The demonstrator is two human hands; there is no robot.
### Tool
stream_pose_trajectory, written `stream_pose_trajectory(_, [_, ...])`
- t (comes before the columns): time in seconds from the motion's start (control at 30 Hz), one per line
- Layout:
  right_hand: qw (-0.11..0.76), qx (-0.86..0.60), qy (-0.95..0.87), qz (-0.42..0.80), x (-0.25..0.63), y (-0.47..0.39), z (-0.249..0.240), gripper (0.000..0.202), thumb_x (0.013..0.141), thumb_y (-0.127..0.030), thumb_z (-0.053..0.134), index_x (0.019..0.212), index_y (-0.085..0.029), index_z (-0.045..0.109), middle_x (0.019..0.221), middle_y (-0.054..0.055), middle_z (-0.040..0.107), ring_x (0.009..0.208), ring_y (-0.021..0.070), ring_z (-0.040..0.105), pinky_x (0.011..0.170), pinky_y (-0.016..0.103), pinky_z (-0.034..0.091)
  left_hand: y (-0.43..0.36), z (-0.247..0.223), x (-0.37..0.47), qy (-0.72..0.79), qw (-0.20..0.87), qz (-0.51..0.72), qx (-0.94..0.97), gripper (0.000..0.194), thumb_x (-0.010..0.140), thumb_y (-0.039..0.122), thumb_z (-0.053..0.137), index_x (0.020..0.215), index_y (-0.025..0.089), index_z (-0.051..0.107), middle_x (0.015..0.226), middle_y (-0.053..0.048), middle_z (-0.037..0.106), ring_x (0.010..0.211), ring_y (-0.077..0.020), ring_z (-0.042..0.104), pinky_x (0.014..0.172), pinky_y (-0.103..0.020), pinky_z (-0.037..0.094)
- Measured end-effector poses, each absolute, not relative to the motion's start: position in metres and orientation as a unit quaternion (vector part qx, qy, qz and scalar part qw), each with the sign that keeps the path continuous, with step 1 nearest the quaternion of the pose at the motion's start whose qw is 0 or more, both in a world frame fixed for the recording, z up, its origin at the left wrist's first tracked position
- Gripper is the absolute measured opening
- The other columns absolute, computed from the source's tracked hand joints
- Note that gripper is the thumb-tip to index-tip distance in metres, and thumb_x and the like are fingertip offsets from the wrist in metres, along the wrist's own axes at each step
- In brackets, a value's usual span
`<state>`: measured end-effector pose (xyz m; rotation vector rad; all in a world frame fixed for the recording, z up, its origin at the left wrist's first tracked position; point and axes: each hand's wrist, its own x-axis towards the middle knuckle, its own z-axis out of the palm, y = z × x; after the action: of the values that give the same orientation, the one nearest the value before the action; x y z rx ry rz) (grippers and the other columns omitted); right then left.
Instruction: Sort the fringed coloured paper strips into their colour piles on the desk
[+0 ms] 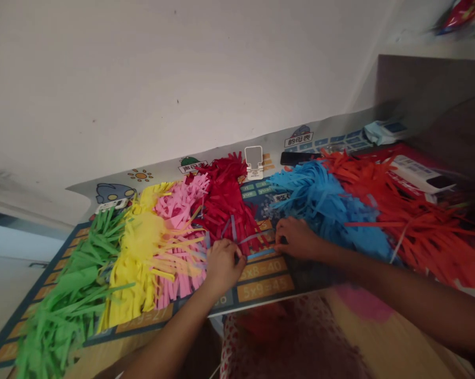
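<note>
My left hand [224, 267] is closed at the front of a bundle of dark red fringed paper [224, 202], fingers curled in a pinch. Facing it, my right hand [297, 238] is also closed, thumb and fingertips together. A thin pale greyish strip [256, 237] runs between the two hands, and each seems to grip an end; blur hides the exact contact. Below it, a short blue strip [261, 254] lies on the printed mat [264, 289]. Pink fringed paper [182, 210] is left of my left hand, and blue fringed paper [324, 197] is beyond my right hand.
Yellow fringe [140, 252] and green fringe [69, 295] spread leftward; orange-red fringe [411, 221] covers the right. A white folding stand [254, 162] stands at the back before the wall [182, 79]. A dark phone-like object [298, 158] and a white box [418, 172] lie behind the fringes.
</note>
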<state>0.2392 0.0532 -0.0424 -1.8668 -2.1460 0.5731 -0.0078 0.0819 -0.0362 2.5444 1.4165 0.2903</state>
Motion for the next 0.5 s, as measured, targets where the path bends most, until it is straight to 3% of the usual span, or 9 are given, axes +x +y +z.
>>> stream_pose_trajectory(0.2, [0.098, -0.659, -0.720, 0.192, 0.246, 0.053, -0.040, 0.010, 0.079, -0.035, 0.075, 0.076, -0.025, 0.074, 0.102, 0.003, 0.066, 0.101, 0.0253, 0.054, 0.082, 0.036, 0.034, 0.074, -0.047, -0.008, 0.285, -0.049, 0.160, 0.944, 0.027, 0.085, 0.018, 0.069, 0.104, 0.036, 0.071, 0.096, 0.000, 0.067, 0.097, -0.0238, 0.050, 0.088, -0.044, 0.029])
stream_pose_trajectory(0.37, [0.146, -0.587, -0.796, 0.040, 0.230, 0.036, -0.040, 0.008, 0.088, -0.027, 0.067, 0.092, -0.025, 0.073, 0.111, 0.006, 0.068, 0.107, 0.0264, 0.053, 0.087, 0.042, 0.033, 0.073, -0.055, -0.006, 0.256, -0.067, 0.151, 0.952, 0.008, 0.088, 0.024, 0.067, 0.093, 0.028, 0.072, 0.090, 0.000, 0.066, 0.095, -0.0225, 0.049, 0.087, -0.043, 0.030])
stream_pose_trajectory(0.5, [0.115, -0.436, -0.891, -0.057, 0.205, 0.032, -0.043, 0.015, 0.092, -0.015, 0.058, 0.086, -0.021, 0.070, 0.089, 0.004, 0.070, 0.094, 0.0213, 0.056, 0.088, 0.041, 0.035, 0.071, -0.046, -0.002, 0.256, -0.051, 0.150, 0.954, 0.008, 0.088, 0.021, 0.063, 0.085, 0.022, 0.071, 0.093, -0.003, 0.066, 0.095, -0.0233, 0.051, 0.087, -0.044, 0.031])
